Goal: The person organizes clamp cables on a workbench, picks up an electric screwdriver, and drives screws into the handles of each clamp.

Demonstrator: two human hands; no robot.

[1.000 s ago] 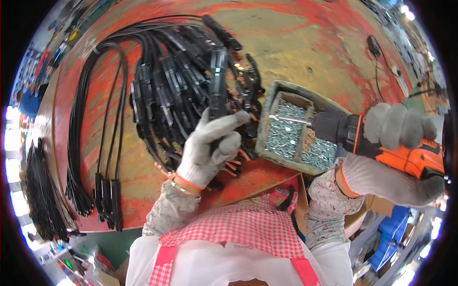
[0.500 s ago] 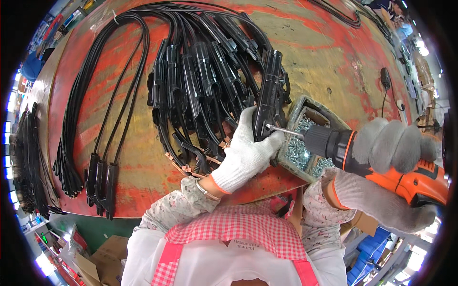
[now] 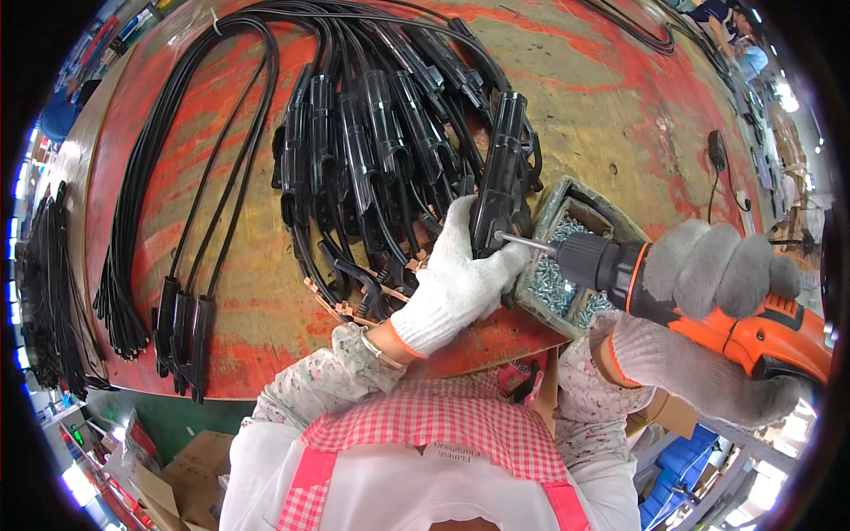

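In a white glove, my left hand (image 3: 460,288) grips the near end of a black plastic housing (image 3: 505,159) with a cable running from it. My gloved right hand (image 3: 717,274) is wrapped round an orange and black power drill (image 3: 744,332). The drill's long bit (image 3: 529,241) points left, its tip against a screw at the side of the housing, just above my left thumb. Beside the drill's chuck stands an open box of small silvery screws (image 3: 551,281). Several similar black housings (image 3: 385,124) with cables lie left of my left hand, some with copper-coloured ends (image 3: 341,305).
A bundle of black cables (image 3: 146,177) curves over the worn red and yellow table (image 3: 239,310). More black cables (image 3: 57,292) hang at the far left edge. A small black device with a cord (image 3: 716,150) lies at right. Another person (image 3: 739,40) is at the far right; cardboard boxes (image 3: 190,478) stand below.
The drill and my right hand have shifted very slightly left. The housing is a touch more upright in my left hand, with the bit still at its side.
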